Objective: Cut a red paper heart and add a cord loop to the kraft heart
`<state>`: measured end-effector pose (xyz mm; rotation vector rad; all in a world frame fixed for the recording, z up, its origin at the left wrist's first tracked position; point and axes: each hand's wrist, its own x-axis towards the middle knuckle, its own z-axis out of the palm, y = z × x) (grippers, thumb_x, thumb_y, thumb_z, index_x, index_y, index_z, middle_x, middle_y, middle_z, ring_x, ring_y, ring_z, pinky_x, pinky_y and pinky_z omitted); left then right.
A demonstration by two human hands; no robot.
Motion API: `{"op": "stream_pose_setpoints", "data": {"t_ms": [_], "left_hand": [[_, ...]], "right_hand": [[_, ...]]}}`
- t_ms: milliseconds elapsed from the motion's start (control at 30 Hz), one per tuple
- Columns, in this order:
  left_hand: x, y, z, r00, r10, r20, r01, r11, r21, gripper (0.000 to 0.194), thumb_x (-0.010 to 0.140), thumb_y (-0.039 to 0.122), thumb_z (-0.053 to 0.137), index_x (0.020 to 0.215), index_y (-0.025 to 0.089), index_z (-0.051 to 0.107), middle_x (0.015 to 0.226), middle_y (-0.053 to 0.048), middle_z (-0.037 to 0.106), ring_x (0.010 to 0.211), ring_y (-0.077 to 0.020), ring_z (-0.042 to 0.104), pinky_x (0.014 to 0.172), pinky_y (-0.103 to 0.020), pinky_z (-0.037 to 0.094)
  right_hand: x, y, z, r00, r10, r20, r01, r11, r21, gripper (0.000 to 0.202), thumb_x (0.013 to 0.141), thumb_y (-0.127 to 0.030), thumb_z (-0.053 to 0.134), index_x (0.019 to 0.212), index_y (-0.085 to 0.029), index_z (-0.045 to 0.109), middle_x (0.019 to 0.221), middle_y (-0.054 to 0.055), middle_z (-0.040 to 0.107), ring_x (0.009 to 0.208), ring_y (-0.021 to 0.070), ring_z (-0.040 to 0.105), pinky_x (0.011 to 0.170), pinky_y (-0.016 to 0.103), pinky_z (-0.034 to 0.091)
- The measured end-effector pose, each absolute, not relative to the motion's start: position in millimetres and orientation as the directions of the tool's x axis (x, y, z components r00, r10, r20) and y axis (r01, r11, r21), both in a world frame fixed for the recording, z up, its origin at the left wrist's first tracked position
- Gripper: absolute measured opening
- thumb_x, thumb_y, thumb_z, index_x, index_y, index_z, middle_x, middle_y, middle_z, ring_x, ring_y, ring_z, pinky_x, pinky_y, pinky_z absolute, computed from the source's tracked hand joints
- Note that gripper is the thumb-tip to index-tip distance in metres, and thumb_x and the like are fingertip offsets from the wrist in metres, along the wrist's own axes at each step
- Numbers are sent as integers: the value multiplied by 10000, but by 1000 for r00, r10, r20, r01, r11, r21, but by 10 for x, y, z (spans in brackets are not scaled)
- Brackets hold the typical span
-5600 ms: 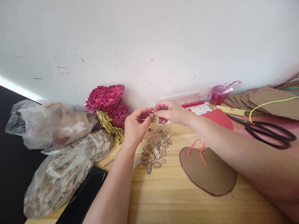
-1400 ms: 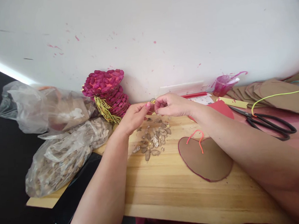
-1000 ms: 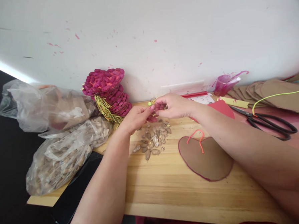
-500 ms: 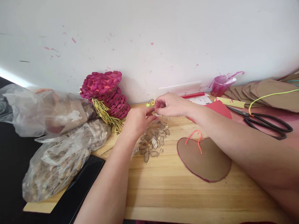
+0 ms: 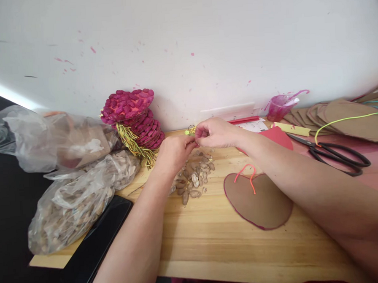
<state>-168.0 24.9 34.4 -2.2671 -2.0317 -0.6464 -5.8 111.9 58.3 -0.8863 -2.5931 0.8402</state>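
Note:
Above the far side of a pile of brown peanut shells (image 5: 195, 180), my two hands meet with their fingertips together. My left hand (image 5: 175, 152) is closed in a pinch, the thumb and fingers pointing toward the right hand. Curled from the other side, my right hand (image 5: 213, 132) is also closed, its fingertips against those of the left. Whatever sits between the fingertips is too small and too covered to make out. Nearer to me lies a brown heart-shaped cardboard piece (image 5: 260, 203) with an orange cord loop (image 5: 250, 172) at its top.
Magenta shell-covered pieces with yellow tassels (image 5: 143, 118) are stacked at the wall. On the left lie plastic bags of shells (image 5: 81, 202) and a black phone (image 5: 99, 243). Scissors (image 5: 338, 154), cardboard pieces (image 5: 346, 118) and a magenta-stained cup (image 5: 280, 107) lie to the right.
The fingertips of both hands have drawn closer together, and the left hand has turned slightly. The shells, cardboard heart and other things have stayed in place.

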Motion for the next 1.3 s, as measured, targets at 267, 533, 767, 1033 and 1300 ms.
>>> {"op": "stream_pose_setpoints", "data": {"t_ms": [267, 533, 767, 1033, 1300], "left_hand": [[-1682, 213, 383, 63, 957, 284, 980, -113, 163, 274, 920, 321, 529, 944, 231, 786, 875, -72, 781, 778, -240, 687, 653, -313, 382], [-1745, 179, 448, -38, 965, 258, 985, -7, 170, 260, 883, 362, 543, 812, 248, 765, 696, -41, 721, 679, -232, 623, 619, -322, 340], [-1827, 169, 474, -93, 968, 234, 956, 21, 292, 257, 845, 371, 572, 685, 234, 719, 558, -3, 608, 547, -178, 497, 584, -310, 295], [-1794, 183, 454, -47, 963, 266, 932, -54, 359, 253, 856, 350, 567, 744, 218, 753, 607, -15, 655, 558, -171, 519, 593, -299, 308], [-1799, 183, 470, -112, 959, 261, 875, -30, 484, 253, 834, 354, 607, 689, 200, 745, 577, 9, 669, 492, -132, 478, 553, -272, 326]], "right_hand": [[-56, 1140, 524, -810, 570, 138, 412, 721, -557, 138, 734, -164, 591, 832, -165, 689, 741, 9, 687, 637, 128, 562, 580, 237, 360], [-35, 1276, 433, -837, 530, 136, 404, 767, -498, 213, 865, -103, 545, 1002, -157, 699, 979, 59, 744, 830, 163, 639, 713, 244, 422], [65, 1512, 368, -701, 696, 157, 612, 700, -367, 283, 903, -97, 487, 1032, -141, 735, 1078, 117, 727, 983, 241, 654, 819, 318, 450], [-91, 1158, 488, -854, 520, -9, 262, 414, -872, 410, 950, -163, 507, 1353, -215, 558, 1266, 94, 669, 733, 135, 689, 644, 273, 523], [-95, 1205, 436, -785, 611, 102, 312, 532, -787, 261, 848, -206, 670, 1097, -155, 731, 820, 41, 730, 673, 133, 638, 624, 247, 451]]}}
